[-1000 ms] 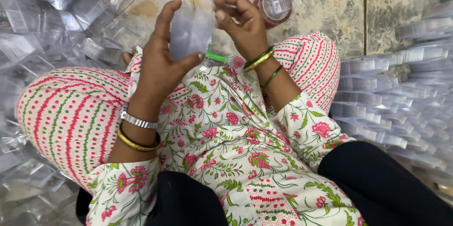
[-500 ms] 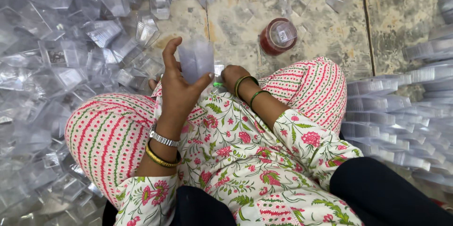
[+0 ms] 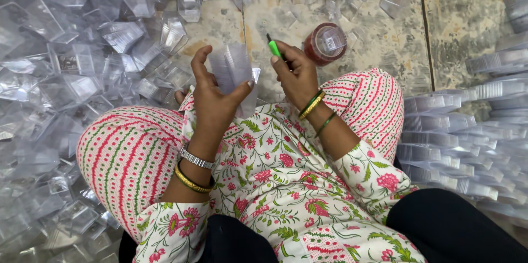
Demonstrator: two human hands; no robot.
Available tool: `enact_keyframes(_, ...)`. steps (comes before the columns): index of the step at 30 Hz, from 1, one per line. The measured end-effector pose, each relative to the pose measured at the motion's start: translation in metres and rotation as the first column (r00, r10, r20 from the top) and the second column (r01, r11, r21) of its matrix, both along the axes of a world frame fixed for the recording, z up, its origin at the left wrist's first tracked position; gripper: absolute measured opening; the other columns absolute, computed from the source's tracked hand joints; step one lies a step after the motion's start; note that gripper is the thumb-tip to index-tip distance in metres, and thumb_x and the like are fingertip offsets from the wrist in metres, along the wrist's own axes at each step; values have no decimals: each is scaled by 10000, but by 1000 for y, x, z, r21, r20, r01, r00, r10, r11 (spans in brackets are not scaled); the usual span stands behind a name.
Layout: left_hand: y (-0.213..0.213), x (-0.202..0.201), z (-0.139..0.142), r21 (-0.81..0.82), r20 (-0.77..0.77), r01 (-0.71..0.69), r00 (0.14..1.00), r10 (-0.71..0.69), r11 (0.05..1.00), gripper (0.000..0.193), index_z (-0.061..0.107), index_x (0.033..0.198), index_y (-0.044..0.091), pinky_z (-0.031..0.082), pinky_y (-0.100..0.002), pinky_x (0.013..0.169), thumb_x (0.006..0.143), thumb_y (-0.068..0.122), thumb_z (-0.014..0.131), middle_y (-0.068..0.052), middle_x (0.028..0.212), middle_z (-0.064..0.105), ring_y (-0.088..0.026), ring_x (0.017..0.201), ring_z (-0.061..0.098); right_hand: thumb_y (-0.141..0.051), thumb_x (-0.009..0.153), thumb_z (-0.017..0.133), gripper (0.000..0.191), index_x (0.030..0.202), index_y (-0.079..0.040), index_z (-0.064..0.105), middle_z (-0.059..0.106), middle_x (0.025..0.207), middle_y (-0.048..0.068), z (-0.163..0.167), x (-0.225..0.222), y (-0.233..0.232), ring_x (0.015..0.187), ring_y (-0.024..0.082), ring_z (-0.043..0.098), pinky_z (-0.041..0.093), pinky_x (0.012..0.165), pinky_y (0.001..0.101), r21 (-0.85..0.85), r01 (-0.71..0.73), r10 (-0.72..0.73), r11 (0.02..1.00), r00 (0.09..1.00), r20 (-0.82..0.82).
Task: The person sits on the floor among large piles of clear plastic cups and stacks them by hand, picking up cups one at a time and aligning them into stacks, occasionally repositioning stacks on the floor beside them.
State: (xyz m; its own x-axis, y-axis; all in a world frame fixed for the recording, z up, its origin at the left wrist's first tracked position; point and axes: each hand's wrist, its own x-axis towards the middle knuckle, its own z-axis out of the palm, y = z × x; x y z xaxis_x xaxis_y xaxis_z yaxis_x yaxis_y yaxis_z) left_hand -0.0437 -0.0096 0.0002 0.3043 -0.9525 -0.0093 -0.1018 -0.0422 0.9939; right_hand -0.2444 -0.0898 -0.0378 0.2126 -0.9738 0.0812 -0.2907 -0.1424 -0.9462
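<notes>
One clear plastic box (image 3: 234, 70) is held up over the lap in the left hand (image 3: 214, 95); one green pen (image 3: 274, 48) is pinched in the right hand (image 3: 297, 73), near one round red-lidded jar (image 3: 325, 43) on the floor (image 3: 385, 32).

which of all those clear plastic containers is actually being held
The clear container gripped in the left hand, raised above the lap; the others lie loose or stacked on the floor.

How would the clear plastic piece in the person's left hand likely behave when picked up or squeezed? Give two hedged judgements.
The clear plastic piece looks thin-walled and see-through, so it is probably very light and may flex under a firm squeeze. The left hand pinches it with fingertips alone, suggesting little weight. Its glossy surface could be slippery.
</notes>
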Motion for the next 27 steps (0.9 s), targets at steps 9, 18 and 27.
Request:
enact_keyframes(9, 8, -3, 15, -247, 77, 14, 997, 5, 969, 873, 264, 1526, 88, 582, -381, 971, 872, 70, 841, -225, 1304, 618, -297, 1158, 698, -160, 1040, 609, 280, 1277, -11, 612, 659, 949, -15, 48, 20, 41, 730, 39, 602, 509, 609, 201, 100, -1, -22, 995, 975, 222)
enact_keyframes(18, 12, -11, 20, -361, 250, -3, 963, 99, 933, 857, 292, 1514, 66, 545, -427, 1061, 875, 86, 863, -251, 1452, 531, -379, 1303, 629, -87, 1081, 641, 318, 1392, -21, 652, 602, 1051, 23, 85, 32, 63, 906, 73, 558, 458, 771, 211, -273, -88, 105, 958, 993, 48)
enact_keyframes(27, 15, -14, 18, -332, 305, -11, 945, 119, 943, 829, 305, 1523, 68, 535, -432, 1091, 900, 95, 852, -249, 1500, 510, -403, 1347, 603, -89, 1061, 651, 292, 1346, -34, 683, 579, 944, 4, 71, 31, 61, 831, 52, 536, 446, 711, 217, -236, -36, 32, 971, 999, -19)
